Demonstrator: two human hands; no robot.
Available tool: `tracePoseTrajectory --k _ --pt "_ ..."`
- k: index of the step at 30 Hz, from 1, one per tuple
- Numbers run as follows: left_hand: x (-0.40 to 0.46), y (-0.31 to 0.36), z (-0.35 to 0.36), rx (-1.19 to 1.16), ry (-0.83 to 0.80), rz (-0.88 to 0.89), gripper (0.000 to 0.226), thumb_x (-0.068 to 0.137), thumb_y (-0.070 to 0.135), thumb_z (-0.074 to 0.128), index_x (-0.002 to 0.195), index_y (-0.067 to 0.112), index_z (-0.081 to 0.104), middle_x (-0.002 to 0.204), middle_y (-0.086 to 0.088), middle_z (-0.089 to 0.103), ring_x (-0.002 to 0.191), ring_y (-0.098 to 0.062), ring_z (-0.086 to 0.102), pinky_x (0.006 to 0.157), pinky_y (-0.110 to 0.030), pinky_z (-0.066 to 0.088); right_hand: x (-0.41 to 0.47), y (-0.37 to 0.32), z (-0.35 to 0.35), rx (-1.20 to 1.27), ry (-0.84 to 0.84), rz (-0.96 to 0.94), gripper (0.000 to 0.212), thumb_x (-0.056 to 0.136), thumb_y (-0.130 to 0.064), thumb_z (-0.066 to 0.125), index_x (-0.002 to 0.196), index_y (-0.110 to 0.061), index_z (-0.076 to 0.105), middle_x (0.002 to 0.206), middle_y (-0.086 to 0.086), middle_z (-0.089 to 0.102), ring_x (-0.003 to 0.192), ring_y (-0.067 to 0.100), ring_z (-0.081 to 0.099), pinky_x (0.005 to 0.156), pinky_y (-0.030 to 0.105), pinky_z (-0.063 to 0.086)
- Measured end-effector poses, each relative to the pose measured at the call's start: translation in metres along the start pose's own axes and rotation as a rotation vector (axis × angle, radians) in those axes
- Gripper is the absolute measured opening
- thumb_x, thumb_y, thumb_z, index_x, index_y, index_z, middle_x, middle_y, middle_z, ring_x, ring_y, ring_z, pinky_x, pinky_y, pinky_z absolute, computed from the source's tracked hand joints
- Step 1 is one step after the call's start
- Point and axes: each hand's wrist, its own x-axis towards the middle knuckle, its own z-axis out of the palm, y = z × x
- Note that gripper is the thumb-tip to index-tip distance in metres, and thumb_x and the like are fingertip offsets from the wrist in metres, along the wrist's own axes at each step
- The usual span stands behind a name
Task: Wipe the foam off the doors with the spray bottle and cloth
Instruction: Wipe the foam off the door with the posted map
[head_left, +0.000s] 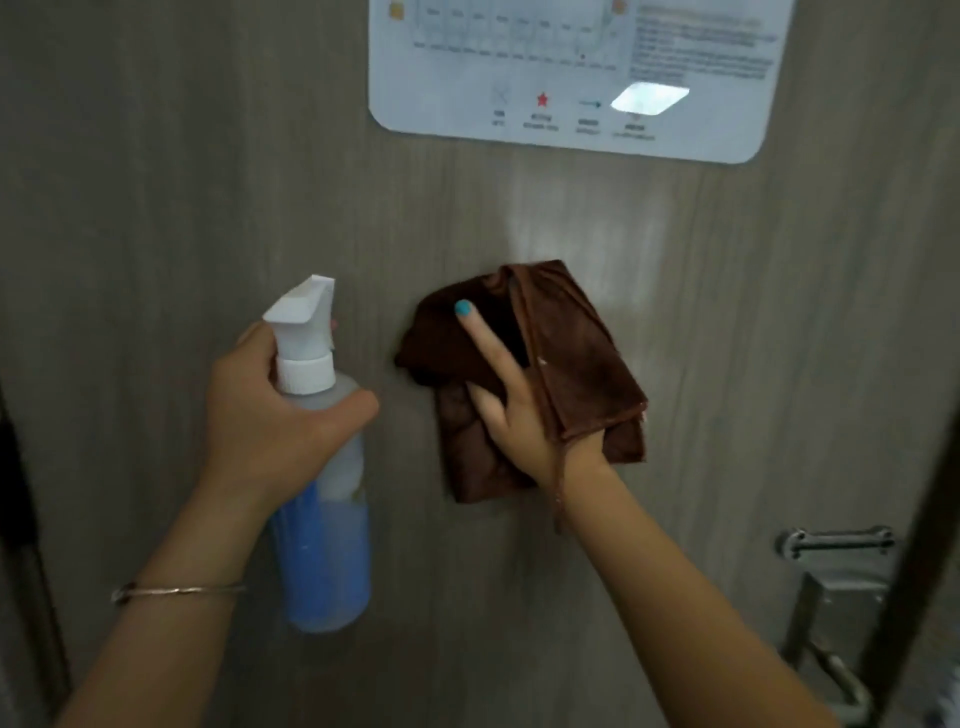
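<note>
Against the grey door (182, 208), below the notice (571, 104), her right hand (524, 415) presses the brown cloth (576, 358) flat with straight fingers while her left hand (270, 415) grips the spray bottle (324, 519), and she should, I think, wipe the pale smear (571, 228) above with firm overlapping strokes.

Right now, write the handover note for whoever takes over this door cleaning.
Left hand grips the spray bottle upright, nozzle toward the door.
Right hand presses the brown cloth flat on the door, below the white notice.
Done: cloth is on the panel.
Left: a pale wet smear shows above the cloth; wipe it, then the other doors.
</note>
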Motion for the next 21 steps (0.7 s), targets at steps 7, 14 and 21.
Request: tracePoseTrajectory --k 7,14,21 --pt "-0.024 0.013 0.051 -0.069 -0.005 -0.051 0.045 0.056 0.017 0.069 0.1 0.011 0.064 0.085 0.01 0.063 0.067 0.01 0.058 0.061 -0.006 0.045 -0.077 0.1 -0.06 -0.071 0.208 0.139 0.065 0.095 -0.031 0.049 0.155 -0.033 0.025 0.161 -0.004 0.017 0.151 0.01 0.006 0.124 0.036 0.001" --pt "-0.029 0.005 0.026 -0.054 -0.008 -0.049 0.043 0.056 0.014 0.069 0.098 0.008 0.064 0.085 -0.006 0.065 0.065 0.004 0.056 0.06 -0.009 0.044 -0.098 0.107 -0.059 -0.216 0.396 0.424 0.061 0.099 -0.029 0.049 0.155 -0.022 0.027 0.161 0.022 0.004 0.15 0.032 0.007 0.123 0.029 0.002" --pt "-0.024 -0.012 -0.048 -0.007 0.023 -0.056 0.054 0.052 0.033 0.065 0.093 -0.003 0.06 0.085 -0.022 0.061 0.066 -0.009 0.054 0.059 -0.02 0.045 -0.078 0.02 0.001 -0.206 0.471 0.558 0.058 0.102 -0.03 0.048 0.154 -0.015 0.029 0.158 0.033 0.011 0.148 0.038 0.013 0.121 0.023 -0.002"
